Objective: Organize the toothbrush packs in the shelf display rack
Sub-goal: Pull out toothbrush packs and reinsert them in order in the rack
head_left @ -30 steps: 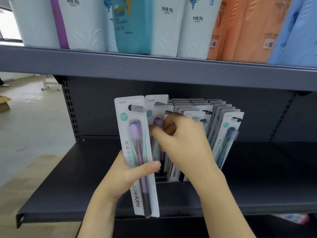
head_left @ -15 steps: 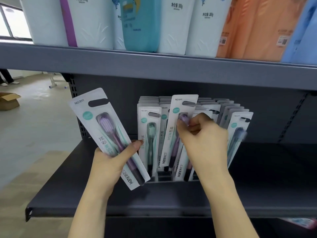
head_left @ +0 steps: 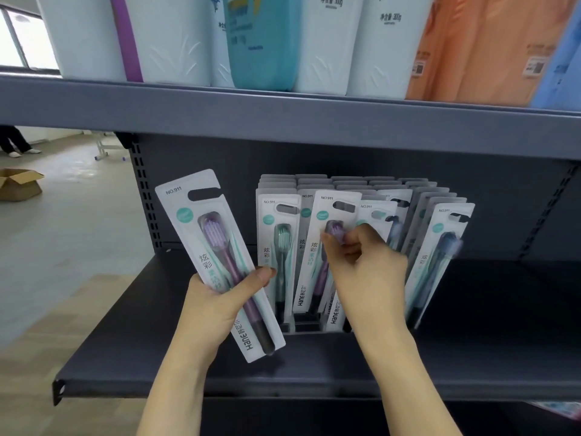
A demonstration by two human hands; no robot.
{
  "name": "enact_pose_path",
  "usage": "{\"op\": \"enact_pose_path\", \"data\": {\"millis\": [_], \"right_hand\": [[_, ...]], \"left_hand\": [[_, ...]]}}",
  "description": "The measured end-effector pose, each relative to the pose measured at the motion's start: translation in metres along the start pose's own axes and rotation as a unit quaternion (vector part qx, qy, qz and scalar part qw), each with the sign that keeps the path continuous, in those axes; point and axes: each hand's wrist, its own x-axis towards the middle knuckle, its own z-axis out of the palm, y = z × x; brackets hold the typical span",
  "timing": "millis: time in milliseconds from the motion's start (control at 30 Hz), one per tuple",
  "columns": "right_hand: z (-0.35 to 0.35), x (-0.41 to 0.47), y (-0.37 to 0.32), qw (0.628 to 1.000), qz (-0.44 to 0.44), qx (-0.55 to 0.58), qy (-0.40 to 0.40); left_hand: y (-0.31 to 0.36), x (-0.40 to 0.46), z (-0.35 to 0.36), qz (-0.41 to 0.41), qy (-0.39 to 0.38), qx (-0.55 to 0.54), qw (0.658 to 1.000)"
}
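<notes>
Purple toothbrush pack (head_left: pixel 220 262) gripped tilted in the left hand (head_left: pixel 217 297), second purple pack (head_left: pixel 323 253) pinched by the right hand (head_left: pixel 361 269) among packs stood in the display rack (head_left: pixel 301 325), green pack (head_left: pixel 278 253) between the hands

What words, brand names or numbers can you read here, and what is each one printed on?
"NO.911": top of the purple toothbrush pack held in the left hand.
"Hane": foot of that same pack.
"NO.911": top of the second purple pack that the right hand pinches.
"NO.911": green toothbrush pack in the rack.
"300g": white pouch on the upper shelf.
Orange pouch stickers: too blurred to read.
</notes>
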Motion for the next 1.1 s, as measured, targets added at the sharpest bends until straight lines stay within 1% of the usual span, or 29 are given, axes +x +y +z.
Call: {"op": "enact_pose_path", "data": {"millis": [233,433,567,733,833,933,1033,1100], "right_hand": [[0.008,0.001,0.010,0.999,-0.027,-0.026,0.010],[0.013,0.001,0.011,0.999,-0.026,-0.034,0.005],[0.018,0.002,0.010,0.999,-0.019,-0.041,-0.026],[0.024,0.008,0.013,0.997,0.010,-0.033,-0.069],[0.022,0.008,0.011,0.996,0.006,-0.047,-0.081],[0.019,0.006,0.011,0.996,0.000,-0.056,-0.076],[0.007,0.005,0.000,0.995,-0.024,-0.086,-0.041],[-0.007,0.004,-0.015,0.998,-0.004,-0.050,-0.031]], "left_hand": [[-0.001,0.001,0.002,-0.001,-0.006,0.002,1.000],[0.002,0.001,0.003,0.012,-0.006,0.003,1.000],[0.003,0.000,0.005,0.006,-0.009,0.004,1.000],[0.005,-0.003,0.007,-0.001,-0.017,0.017,1.000],[0.006,-0.005,0.008,-0.007,-0.023,0.022,0.999],[0.008,-0.006,0.011,-0.003,-0.038,0.034,0.999],[0.009,-0.008,0.014,0.000,-0.047,0.050,0.998],[0.008,-0.009,0.017,0.004,-0.055,0.069,0.996]]}}
